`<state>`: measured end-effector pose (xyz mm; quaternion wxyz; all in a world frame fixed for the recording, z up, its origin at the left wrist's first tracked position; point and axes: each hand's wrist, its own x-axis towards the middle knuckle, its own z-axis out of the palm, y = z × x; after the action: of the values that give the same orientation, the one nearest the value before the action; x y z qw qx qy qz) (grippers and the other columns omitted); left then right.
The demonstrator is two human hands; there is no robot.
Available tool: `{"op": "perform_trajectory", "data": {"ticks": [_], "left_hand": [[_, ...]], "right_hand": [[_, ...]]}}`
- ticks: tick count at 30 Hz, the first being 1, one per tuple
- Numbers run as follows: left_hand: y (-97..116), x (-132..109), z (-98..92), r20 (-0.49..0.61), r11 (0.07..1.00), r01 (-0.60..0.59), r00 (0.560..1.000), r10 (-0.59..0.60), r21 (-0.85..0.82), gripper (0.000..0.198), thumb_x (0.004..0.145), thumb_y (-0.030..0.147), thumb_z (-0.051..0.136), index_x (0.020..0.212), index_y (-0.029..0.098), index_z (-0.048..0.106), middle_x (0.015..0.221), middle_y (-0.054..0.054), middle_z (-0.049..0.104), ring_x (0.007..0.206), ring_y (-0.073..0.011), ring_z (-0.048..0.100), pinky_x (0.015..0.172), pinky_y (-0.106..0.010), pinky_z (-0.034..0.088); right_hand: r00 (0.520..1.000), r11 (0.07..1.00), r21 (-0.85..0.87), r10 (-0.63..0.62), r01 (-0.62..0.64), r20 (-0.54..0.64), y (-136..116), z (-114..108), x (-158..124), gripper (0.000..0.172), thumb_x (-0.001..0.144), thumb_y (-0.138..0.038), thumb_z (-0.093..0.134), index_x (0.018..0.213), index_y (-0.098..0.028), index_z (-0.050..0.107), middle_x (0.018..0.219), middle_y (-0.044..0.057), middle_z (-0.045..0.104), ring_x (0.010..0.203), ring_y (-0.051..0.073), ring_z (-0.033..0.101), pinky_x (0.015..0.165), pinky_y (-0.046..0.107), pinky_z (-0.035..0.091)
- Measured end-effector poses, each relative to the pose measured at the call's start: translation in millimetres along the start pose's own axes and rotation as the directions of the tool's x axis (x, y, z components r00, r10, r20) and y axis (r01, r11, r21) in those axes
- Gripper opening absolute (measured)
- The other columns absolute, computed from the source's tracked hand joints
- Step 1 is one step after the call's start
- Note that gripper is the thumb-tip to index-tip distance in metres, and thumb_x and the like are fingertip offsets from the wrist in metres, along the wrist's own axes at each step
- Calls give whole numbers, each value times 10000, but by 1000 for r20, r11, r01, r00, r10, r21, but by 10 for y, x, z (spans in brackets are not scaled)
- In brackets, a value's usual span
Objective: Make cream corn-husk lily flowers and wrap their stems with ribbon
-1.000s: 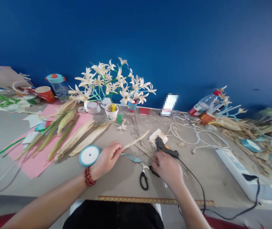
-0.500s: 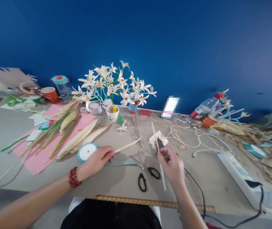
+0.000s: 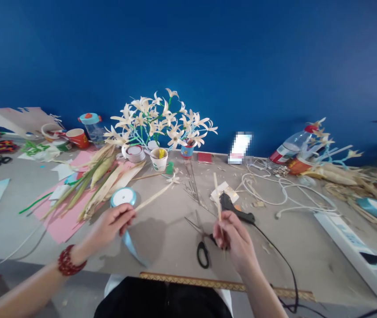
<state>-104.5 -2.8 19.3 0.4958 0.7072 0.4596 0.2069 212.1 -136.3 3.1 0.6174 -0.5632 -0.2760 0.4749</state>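
Note:
My left hand (image 3: 111,225) is pinched on a pale husk strip (image 3: 153,196) that points up and right, and a length of light blue ribbon (image 3: 132,248) hangs from the same fingers. Just behind that hand lies the ribbon spool (image 3: 123,197). My right hand (image 3: 233,236) is closed on a thin wooden stick (image 3: 217,198) held nearly upright. Black-handled scissors (image 3: 202,247) lie open on the table between my hands. A black glue gun (image 3: 235,208) rests just behind my right hand.
Husks and green stalks (image 3: 96,183) lie on pink paper (image 3: 59,216) at left. A bouquet of husk flowers (image 3: 158,119) stands by cups at the back. White cord (image 3: 284,194), a power strip (image 3: 350,245), a bottle (image 3: 291,145) and husk scraps fill the right. A ruler (image 3: 228,285) lines the near edge.
My left hand drew back to the left with the strip and lifted the blue ribbon off the table. My right hand left the glue gun and raised the stick upright.

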Motion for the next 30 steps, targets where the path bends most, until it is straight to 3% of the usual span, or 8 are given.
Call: {"op": "perform_trajectory", "data": {"ticks": [6, 11, 14, 16, 20, 24, 27, 30], "left_hand": [[528, 126, 620, 224, 973, -160, 955, 195, -166, 287, 965, 405, 447, 907, 163, 591, 754, 5, 568, 551, -79, 466, 514, -197, 373], [640, 340, 914, 230, 955, -244, 932, 279, -169, 243, 935, 348, 493, 833, 158, 604, 680, 12, 567, 573, -95, 491, 531, -194, 398], [597, 383, 927, 194, 956, -258, 939, 283, -142, 240, 927, 343, 510, 831, 156, 626, 689, -2, 602, 604, -110, 539, 548, -196, 421], [547, 408, 900, 184, 956, -236, 946, 267, -172, 244, 919, 356, 531, 835, 152, 634, 695, -8, 615, 617, -118, 572, 558, -202, 436], [415, 517, 843, 270, 913, -65, 945, 186, -402, 289, 896, 423, 575, 813, 146, 591, 670, -8, 623, 575, -125, 623, 534, -210, 444], [321, 602, 816, 355, 816, 82, 922, 156, -572, 318, 899, 448, 573, 811, 142, 576, 718, -33, 657, 558, -126, 636, 575, -241, 481], [307, 605, 811, 364, 788, 95, 916, 170, -608, 335, 913, 453, 551, 817, 135, 597, 753, -52, 669, 591, -126, 630, 616, -258, 490], [325, 595, 812, 324, 838, 34, 930, 173, -545, 301, 885, 434, 602, 823, 139, 606, 736, -30, 647, 609, -115, 601, 606, -242, 469]], "right_hand": [[988, 996, -3, 90, -90, 124, 171, 378, -107, 276, 864, -440, 593, 1010, -210, 553, 539, -83, 482, 394, 55, 258, 391, 172, 152], [987, 987, -145, -47, 69, 153, 225, 526, -29, 378, 890, -557, 561, 894, -182, 604, 601, -49, 494, 439, 76, 332, 404, 205, 228], [978, 934, -301, -154, 191, 143, 254, 536, 93, 400, 907, -549, 550, 757, -182, 601, 566, -39, 479, 495, 108, 410, 461, 225, 311], [969, 920, -330, -156, 213, 189, 262, 550, 171, 417, 923, -540, 528, 713, -185, 590, 577, -28, 489, 519, 118, 435, 477, 229, 328], [960, 959, -262, -33, 108, 277, 229, 612, 280, 437, 899, -596, 523, 750, -191, 586, 547, -37, 471, 465, 107, 393, 411, 214, 260], [965, 978, -203, 103, -54, 242, 171, 650, 318, 448, 831, -633, 590, 770, -189, 592, 491, -58, 457, 403, 85, 327, 380, 200, 200], [971, 980, -163, 145, -114, 192, 169, 636, 328, 455, 795, -635, 629, 753, -184, 599, 476, -55, 470, 388, 78, 332, 373, 196, 187], [974, 980, -171, 134, -103, 181, 211, 603, 339, 474, 781, -647, 638, 721, -179, 596, 463, -50, 480, 386, 77, 353, 364, 193, 189]]}}
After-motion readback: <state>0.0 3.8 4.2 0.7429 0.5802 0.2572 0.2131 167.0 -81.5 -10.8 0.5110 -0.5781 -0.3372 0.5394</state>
